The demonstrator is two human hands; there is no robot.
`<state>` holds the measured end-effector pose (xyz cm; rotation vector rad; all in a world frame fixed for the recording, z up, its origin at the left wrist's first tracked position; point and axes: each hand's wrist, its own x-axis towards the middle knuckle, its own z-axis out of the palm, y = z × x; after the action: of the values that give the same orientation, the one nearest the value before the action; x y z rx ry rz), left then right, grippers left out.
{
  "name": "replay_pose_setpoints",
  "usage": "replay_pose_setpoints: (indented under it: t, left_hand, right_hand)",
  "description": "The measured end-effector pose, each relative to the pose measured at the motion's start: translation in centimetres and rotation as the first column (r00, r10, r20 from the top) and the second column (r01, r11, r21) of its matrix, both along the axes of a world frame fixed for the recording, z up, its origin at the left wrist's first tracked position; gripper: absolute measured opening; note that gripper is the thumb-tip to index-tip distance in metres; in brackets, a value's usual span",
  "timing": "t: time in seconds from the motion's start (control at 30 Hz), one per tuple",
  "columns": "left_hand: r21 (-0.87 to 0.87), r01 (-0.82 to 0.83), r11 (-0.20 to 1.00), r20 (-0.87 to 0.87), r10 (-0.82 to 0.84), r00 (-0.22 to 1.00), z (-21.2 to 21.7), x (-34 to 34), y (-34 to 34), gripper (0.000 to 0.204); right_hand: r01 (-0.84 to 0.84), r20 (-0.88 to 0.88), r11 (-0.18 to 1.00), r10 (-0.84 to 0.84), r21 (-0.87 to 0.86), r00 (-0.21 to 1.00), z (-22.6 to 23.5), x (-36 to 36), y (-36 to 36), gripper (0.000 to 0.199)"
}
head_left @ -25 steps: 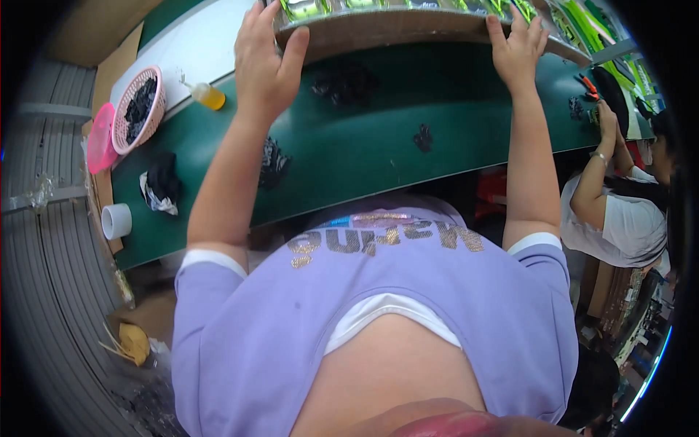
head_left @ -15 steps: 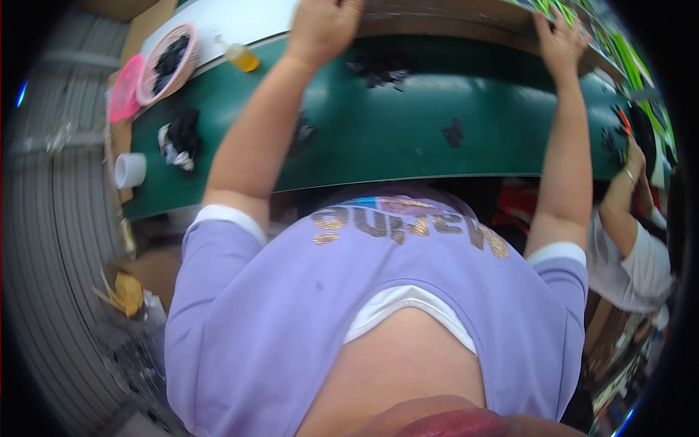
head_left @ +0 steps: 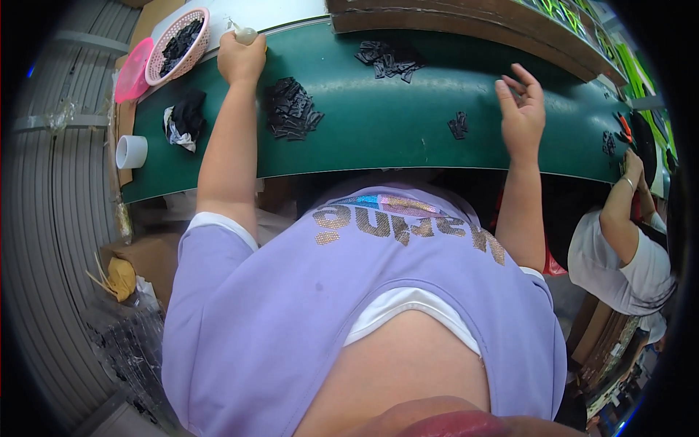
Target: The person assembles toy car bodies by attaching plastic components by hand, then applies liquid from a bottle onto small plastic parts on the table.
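At the far left of the green tabletop, my left hand (head_left: pixel 242 60) is closed around a small pump bottle (head_left: pixel 246 33). Its whitish top and nozzle stick out past my fingers, while the rest is covered. My right hand (head_left: pixel 523 113) hovers over the right part of the table, fingers apart and holding nothing. Just left of it lies a little cluster of black pieces (head_left: pixel 458 124). A larger heap of flat black pieces (head_left: pixel 293 109) sits right of my left forearm, and another black pile (head_left: pixel 386 60) lies farther back.
A pink basket (head_left: pixel 195 52) of black pieces stands at the far left, beside a bright pink lid-like piece (head_left: pixel 133 73). Nearer are a black-and-white cloth (head_left: pixel 187 122) and a white cup (head_left: pixel 131 152). A long brown cardboard box (head_left: pixel 466 25) lines the back; a co-worker (head_left: pixel 619 237) is at right.
Both hands have left the cardboard box. My left hand moved left and took hold of the pump bottle; my right hand came nearer me and leftward. The black heaps show more clearly.
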<state>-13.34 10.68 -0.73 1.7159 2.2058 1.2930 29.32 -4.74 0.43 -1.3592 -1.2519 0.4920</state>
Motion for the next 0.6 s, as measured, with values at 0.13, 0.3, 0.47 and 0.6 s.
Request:
replay_pose_setpoints:
  t: [0.13, 0.3, 0.47, 0.6]
  left_hand:
    - [0.099, 0.478, 0.873, 0.236, -0.488, 0.841, 2.3, 6.4, -5.4, 0.035]
    - [0.144, 0.834, 0.533, 0.517, -0.759, 0.396, 3.5, 14.9, -15.5, 0.038]
    - [0.087, 0.898, 0.432, 0.446, -0.823, 0.353, 3.0, 17.1, -18.1, 0.041]
    - [-0.039, 0.871, 0.490, 0.264, -0.836, 0.482, 1.8, 15.3, -15.8, 0.037]
  right_hand:
    - [-0.145, 0.069, 0.988, 0.148, -0.046, 0.987, -0.1, -3.6, -3.8, 0.031]
    - [-0.409, 0.057, 0.912, 0.407, 0.031, 0.911, 1.1, -9.5, -6.8, 0.064]
    - [-0.383, 0.254, 0.924, 0.373, -0.013, 0.892, -0.1, -7.8, -8.7, 0.061]
    - [-0.262, -0.333, 0.963, 0.266, 0.056, 0.905, -0.4, -4.3, -9.9, 0.046]
